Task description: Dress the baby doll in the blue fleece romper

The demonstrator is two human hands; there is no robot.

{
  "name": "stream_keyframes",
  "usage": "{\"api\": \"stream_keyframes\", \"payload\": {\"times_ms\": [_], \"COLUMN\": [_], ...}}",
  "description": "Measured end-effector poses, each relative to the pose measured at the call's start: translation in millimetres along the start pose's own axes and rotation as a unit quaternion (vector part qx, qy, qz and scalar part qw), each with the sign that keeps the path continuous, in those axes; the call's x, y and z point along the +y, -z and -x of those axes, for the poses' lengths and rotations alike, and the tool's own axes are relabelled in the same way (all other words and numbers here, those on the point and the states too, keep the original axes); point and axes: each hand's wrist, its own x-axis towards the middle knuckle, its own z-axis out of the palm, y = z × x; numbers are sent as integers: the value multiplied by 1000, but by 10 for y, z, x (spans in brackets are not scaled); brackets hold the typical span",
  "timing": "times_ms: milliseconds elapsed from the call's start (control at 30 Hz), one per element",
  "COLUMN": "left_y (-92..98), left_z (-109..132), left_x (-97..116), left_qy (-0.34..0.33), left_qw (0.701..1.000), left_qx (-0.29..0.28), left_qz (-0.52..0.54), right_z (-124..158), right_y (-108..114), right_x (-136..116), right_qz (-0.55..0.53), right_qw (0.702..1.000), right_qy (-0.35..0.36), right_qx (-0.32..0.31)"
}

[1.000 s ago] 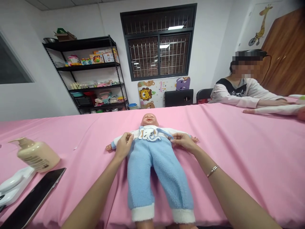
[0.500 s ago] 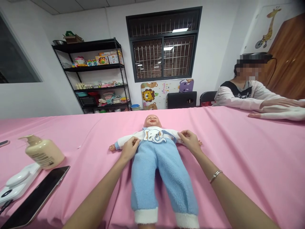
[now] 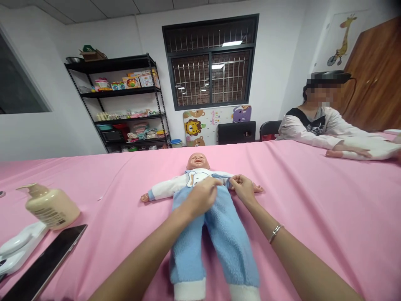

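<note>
A baby doll lies face up on the pink cloth, its head away from me. It wears fuzzy light-blue overalls with an elephant face on the bib, over a white long-sleeved top. My left hand is over the doll's belly, fingers curled and pointing right, covering part of the elephant; what its fingertips hold, if anything, is hidden. My right hand pinches the overalls' edge at the right side of the chest, beside the sleeve. A silver bracelet circles my right wrist.
A pump bottle, a dark phone and a white device lie at the left. Across the pink-covered table, a person sits at the right, reaching over another doll in white. A shelf stands behind.
My left hand has moved right, from the doll's left-hand side in view to over its belly. My right hand stays at the right side of the chest. The view has shifted slightly.
</note>
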Motion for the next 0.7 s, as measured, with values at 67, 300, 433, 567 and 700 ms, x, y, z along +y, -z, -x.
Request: {"api": "stream_keyframes", "payload": {"times_ms": [67,300,433,567,700], "left_y": [-150,-495,-521,-483,-492], "left_z": [-221,-609,-504,-445,-451], "left_x": [131,-33,-195,-188,-145], "left_qy": [11,131,127,118,136], "left_qw": [984,931,943,951,943], "left_qx": [-151,-131,-52,-46,-62], "left_qz": [-96,-314,-303,-283,-297], "right_z": [-5,-89,-155,-179,-166], "right_y": [7,206,423,534,520], "right_x": [-28,21,158,168,114], "right_qz": [-9,365,518,561,546], "right_qw": [1000,919,850,822,836], "right_qy": [25,137,46,-27,59], "right_qx": [13,-62,-76,-93,20]}}
